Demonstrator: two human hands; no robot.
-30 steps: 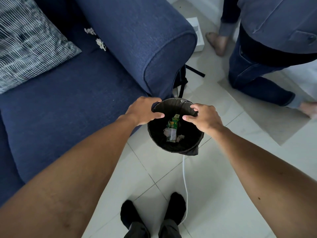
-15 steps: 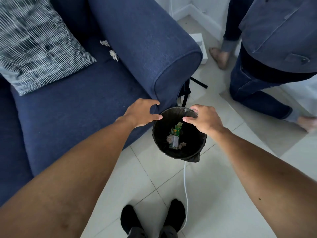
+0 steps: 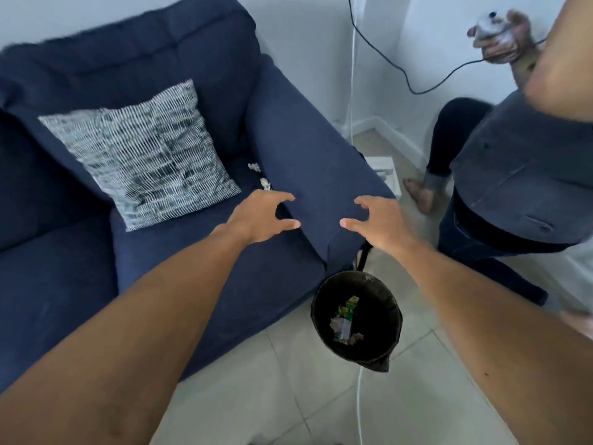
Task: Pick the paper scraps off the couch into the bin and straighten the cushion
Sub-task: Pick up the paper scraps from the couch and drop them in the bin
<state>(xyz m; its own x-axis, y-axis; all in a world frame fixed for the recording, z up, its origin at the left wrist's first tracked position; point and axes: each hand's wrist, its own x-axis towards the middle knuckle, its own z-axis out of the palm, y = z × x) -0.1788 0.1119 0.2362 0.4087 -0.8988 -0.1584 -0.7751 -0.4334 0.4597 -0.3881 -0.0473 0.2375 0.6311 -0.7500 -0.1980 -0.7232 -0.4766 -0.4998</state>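
Two white paper scraps (image 3: 260, 175) lie on the seat of the navy couch (image 3: 199, 258), in the crease beside its right armrest. A black-and-white patterned cushion (image 3: 141, 152) leans tilted against the couch back. On the floor at the couch's front corner stands a black bin (image 3: 386, 319) with some litter in it. My left hand (image 3: 260, 216) hovers open over the seat, just in front of the scraps. Over the front of the armrest, my right hand (image 3: 378, 221) is open too. Neither hand holds anything.
Another person (image 3: 510, 175) stands close on the right, holding a small object with a black cable (image 3: 414, 88) up by the wall. A white cord (image 3: 358, 403) runs across the tiled floor past the bin. A white box (image 3: 386, 175) sits behind the armrest.
Both hands have let go of the bin's rim and risen toward the couch, the left toward the scraps. The view has lifted, showing the whole cushion and couch back.
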